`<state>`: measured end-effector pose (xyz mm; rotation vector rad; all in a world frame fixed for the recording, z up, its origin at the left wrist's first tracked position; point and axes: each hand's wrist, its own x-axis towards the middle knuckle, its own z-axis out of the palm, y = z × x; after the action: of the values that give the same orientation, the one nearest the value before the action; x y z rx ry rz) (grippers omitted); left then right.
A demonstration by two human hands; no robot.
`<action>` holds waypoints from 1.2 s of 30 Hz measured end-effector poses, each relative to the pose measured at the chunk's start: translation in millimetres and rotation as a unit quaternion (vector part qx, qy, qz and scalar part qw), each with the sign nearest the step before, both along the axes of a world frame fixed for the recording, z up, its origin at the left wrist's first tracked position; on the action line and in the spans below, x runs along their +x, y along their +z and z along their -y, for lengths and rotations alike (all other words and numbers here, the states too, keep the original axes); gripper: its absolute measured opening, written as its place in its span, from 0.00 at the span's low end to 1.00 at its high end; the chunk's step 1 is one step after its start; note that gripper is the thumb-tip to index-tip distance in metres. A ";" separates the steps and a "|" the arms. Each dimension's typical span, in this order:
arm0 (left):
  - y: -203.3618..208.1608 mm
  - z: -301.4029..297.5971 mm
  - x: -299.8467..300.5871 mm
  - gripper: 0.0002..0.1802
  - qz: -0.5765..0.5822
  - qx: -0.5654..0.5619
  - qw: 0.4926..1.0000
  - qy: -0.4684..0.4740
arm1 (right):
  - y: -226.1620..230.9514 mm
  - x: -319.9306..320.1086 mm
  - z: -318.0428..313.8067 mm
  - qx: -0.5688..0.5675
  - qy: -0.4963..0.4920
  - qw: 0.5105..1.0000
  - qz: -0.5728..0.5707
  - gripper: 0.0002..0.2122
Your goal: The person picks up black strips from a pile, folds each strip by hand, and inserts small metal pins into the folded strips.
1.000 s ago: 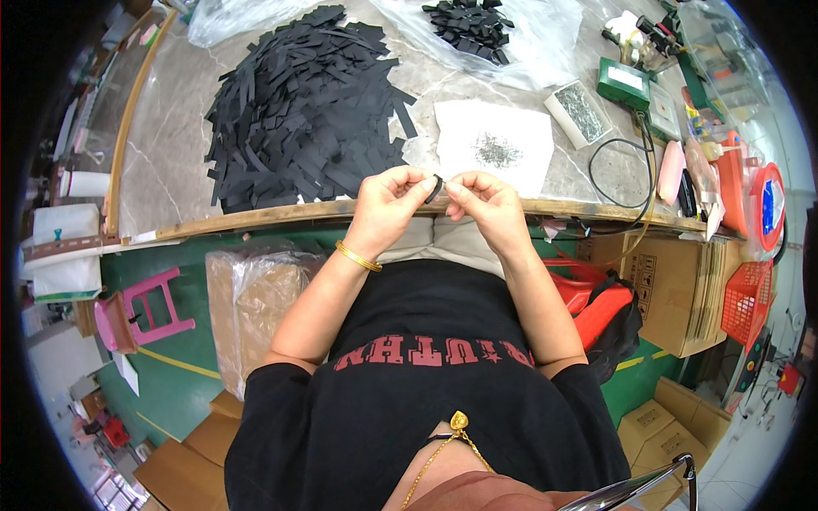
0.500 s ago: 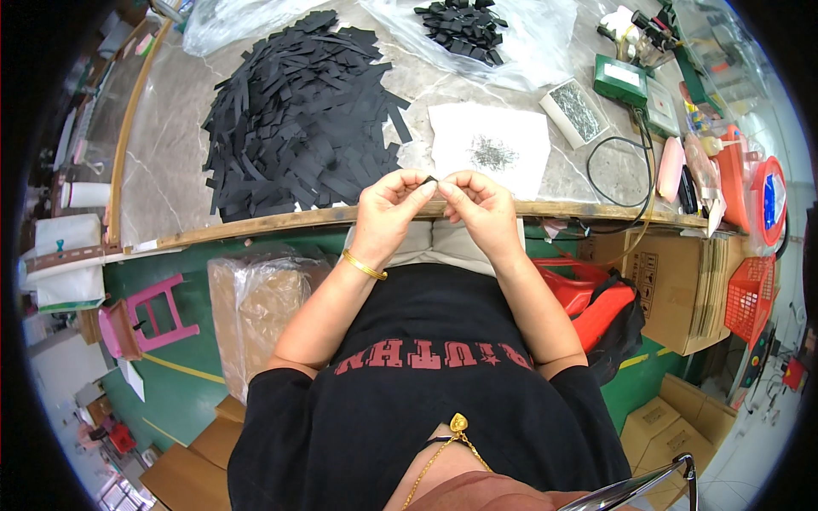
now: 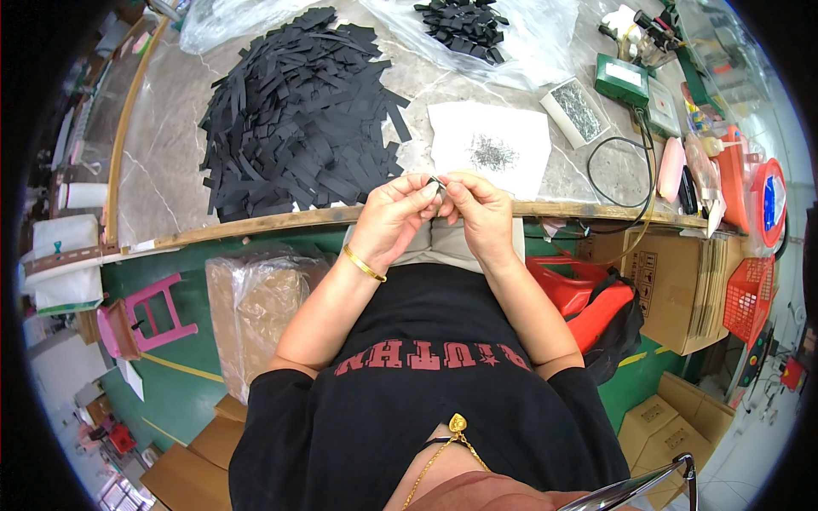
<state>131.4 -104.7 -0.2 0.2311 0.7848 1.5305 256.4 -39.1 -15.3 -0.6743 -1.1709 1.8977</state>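
My left hand (image 3: pixel 394 211) and my right hand (image 3: pixel 479 209) meet just over the table's front edge. Between their closed fingertips is a small black strip (image 3: pixel 434 181), which looks folded or bent. Most of it is hidden by the fingers. Beyond the left hand spreads a large heap of loose black strips (image 3: pixel 298 119). Close behind the right hand lies a white sheet (image 3: pixel 530 166) with a scatter of tiny dark bits (image 3: pixel 494 154). A gold bangle circles my left wrist.
A white box (image 3: pixel 583 112) of small metallic pieces sits right of the sheet. Farther back, a smaller pile of black pieces (image 3: pixel 464 30) rests on clear plastic. A green device (image 3: pixel 621 80) with a looping cable stands at the right. The wooden table edge (image 3: pixel 281 223) runs before me.
The fingers of both hands have shifted slightly around the black strip, and more of it shows now, apparently folded. The hands stay in nearly the same place.
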 end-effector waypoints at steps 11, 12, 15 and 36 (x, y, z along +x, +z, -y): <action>-3.1 -21.0 -1.6 0.08 -0.001 0.014 0.997 -0.071 | 1.4 1.2 -5.1 0.028 -0.082 0.996 0.007 0.05; -2.7 -25.9 -1.4 0.08 0.001 0.008 0.997 -0.079 | 2.8 2.0 -7.8 0.037 -0.098 0.994 0.028 0.05; 5.8 -59.3 -9.0 0.06 -0.036 -0.007 0.997 -0.069 | 5.1 8.4 -35.2 0.040 -0.106 0.988 0.100 0.06; 1.5 -27.4 -76.2 0.13 -0.425 -0.027 0.902 0.071 | 25.4 -26.1 -134.2 0.712 0.264 0.388 0.523 0.04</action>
<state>55.2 -77.3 1.3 0.8528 1.5532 1.5243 230.3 95.1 10.1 -0.3054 -3.3124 -0.2450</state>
